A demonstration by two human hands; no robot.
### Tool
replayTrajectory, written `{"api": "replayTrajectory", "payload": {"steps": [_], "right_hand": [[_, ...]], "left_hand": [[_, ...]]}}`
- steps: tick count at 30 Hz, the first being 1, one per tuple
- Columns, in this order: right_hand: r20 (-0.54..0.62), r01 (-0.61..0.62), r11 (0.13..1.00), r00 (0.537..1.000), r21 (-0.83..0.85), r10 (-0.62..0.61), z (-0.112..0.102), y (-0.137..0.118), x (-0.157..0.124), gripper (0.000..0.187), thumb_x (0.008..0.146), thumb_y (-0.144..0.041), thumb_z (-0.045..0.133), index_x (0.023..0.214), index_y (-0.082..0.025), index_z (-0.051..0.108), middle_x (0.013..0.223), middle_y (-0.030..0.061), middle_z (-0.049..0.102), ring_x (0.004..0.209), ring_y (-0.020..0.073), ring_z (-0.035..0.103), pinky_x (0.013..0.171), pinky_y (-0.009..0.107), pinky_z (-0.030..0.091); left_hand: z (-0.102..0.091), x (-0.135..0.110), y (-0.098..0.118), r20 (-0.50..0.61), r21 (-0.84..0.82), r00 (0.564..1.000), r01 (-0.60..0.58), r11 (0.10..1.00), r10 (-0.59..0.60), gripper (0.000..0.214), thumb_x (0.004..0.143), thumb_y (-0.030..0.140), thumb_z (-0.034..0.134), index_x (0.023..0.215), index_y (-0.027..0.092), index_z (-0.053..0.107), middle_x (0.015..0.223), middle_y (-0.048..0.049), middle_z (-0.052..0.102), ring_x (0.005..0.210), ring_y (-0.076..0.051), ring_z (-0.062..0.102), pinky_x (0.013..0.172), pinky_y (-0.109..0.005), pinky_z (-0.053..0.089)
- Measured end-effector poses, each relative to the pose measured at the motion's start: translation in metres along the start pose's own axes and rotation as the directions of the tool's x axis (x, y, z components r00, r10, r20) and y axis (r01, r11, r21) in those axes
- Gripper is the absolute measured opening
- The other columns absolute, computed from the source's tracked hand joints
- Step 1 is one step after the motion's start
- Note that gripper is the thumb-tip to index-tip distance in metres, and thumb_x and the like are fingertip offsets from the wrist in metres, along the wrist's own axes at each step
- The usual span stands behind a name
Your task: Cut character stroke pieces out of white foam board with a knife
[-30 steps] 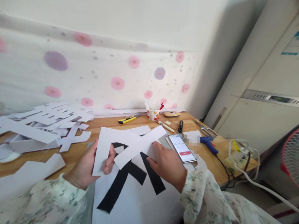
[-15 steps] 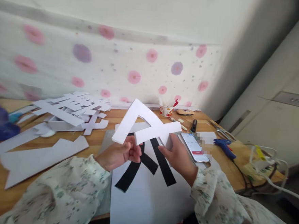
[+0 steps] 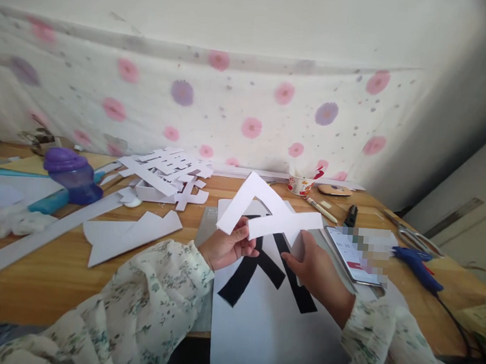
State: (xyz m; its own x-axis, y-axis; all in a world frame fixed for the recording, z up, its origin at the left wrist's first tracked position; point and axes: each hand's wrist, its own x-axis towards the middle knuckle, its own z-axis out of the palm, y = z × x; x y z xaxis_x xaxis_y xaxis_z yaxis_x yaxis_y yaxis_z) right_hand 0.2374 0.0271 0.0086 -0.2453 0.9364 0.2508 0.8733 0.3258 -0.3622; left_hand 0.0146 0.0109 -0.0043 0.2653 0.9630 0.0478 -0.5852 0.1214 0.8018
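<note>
A white cut-out character piece (image 3: 262, 203) of thick board or foam is held up between both hands. My left hand (image 3: 232, 246) pinches its lower left part, thumb in front and fingers curled. My right hand (image 3: 320, 268) grips its lower right end, with some fingers hidden behind it. Beneath lies a white sheet (image 3: 257, 338) bearing a large black printed character (image 3: 236, 281), partly covered by the piece and my hands. A grey board (image 3: 209, 224) shows under the sheet's left edge.
White cut-outs (image 3: 164, 171) are heaped at the back left, near angular white offcuts (image 3: 126, 235) and a purple-lidded bottle (image 3: 71, 175). On the right are a phone (image 3: 354, 256), a blue glue gun (image 3: 418, 266), scissors (image 3: 414, 235), a black-handled cutter (image 3: 351, 216) and a paper cup (image 3: 301, 183).
The view has swung left, so everything sits further right in the picture and the purple-lidded bottle shows fully. Both hands keep hold of the white cut-out with nearly the same grip.
</note>
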Motion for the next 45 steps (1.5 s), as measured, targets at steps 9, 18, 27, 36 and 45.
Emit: {"api": "replayTrajectory", "payload": {"steps": [9, 18, 27, 36, 45], "right_hand": [[-0.144, -0.091, 0.986, 0.987, -0.137, 0.071, -0.010, 0.031, 0.016, 0.040, 0.088, -0.040, 0.058, 0.117, -0.014, 0.047, 0.089, 0.0125, 0.068, 0.076, 0.0293, 0.066, 0.059, 0.031, 0.038], [-0.053, 0.018, 0.976, 0.998, -0.216, -0.030, -0.007, 0.040, 0.018, 0.043, 0.089, -0.043, 0.055, 0.120, -0.015, 0.046, 0.093, 0.0131, 0.069, 0.081, 0.0323, 0.067, 0.061, 0.033, 0.040], [0.081, 0.099, 0.995, 0.992, 0.022, -0.101, -0.013, 0.049, 0.014, 0.030, 0.092, -0.031, 0.045, 0.119, -0.018, 0.046, 0.093, 0.0120, 0.069, 0.085, 0.0305, 0.067, 0.069, 0.036, 0.046], [0.100, 0.194, 0.980, 0.975, 0.033, -0.196, -0.009, 0.052, 0.012, 0.033, 0.091, -0.026, 0.043, 0.123, -0.018, 0.047, 0.111, 0.0157, 0.065, 0.096, 0.0331, 0.064, 0.077, 0.043, 0.048], [0.186, 0.190, 0.981, 0.964, 0.030, -0.192, 0.006, 0.056, 0.011, 0.033, 0.090, -0.022, 0.044, 0.122, -0.016, 0.048, 0.112, 0.0178, 0.066, 0.098, 0.0323, 0.066, 0.082, 0.043, 0.047]], "left_hand": [[-0.009, 0.008, 0.000, -0.281, 0.111, 0.960, 0.033, 0.993, -0.001, 0.022, 0.090, 0.037, 0.057, 0.092, 0.015, 0.059, 0.079, -0.0066, 0.068, 0.062, -0.013, 0.065, 0.059, -0.027, 0.057], [-0.025, 0.017, 0.000, -0.424, 0.364, 0.903, 0.107, 0.925, 0.063, 0.015, 0.092, 0.027, 0.057, 0.095, 0.013, 0.059, 0.074, 0.0015, 0.062, 0.062, -0.010, 0.060, 0.061, -0.027, 0.054], [-0.034, 0.020, 0.001, -0.350, 0.791, 0.929, 0.226, 0.568, 0.117, 0.022, 0.091, 0.035, 0.058, 0.094, 0.013, 0.061, 0.079, -0.0001, 0.062, 0.065, -0.011, 0.059, 0.064, -0.029, 0.053], [-0.051, 0.024, 0.003, -0.168, 0.979, 0.967, 0.142, 0.144, 0.191, 0.021, 0.089, 0.034, 0.062, 0.094, 0.014, 0.065, 0.097, -0.0047, 0.066, 0.093, -0.019, 0.062, 0.088, -0.042, 0.051], [-0.053, 0.023, 0.004, -0.145, 0.982, 0.970, 0.118, 0.144, 0.194, 0.025, 0.088, 0.035, 0.062, 0.103, 0.014, 0.064, 0.098, -0.0049, 0.067, 0.090, -0.018, 0.064, 0.086, -0.041, 0.052]]}}
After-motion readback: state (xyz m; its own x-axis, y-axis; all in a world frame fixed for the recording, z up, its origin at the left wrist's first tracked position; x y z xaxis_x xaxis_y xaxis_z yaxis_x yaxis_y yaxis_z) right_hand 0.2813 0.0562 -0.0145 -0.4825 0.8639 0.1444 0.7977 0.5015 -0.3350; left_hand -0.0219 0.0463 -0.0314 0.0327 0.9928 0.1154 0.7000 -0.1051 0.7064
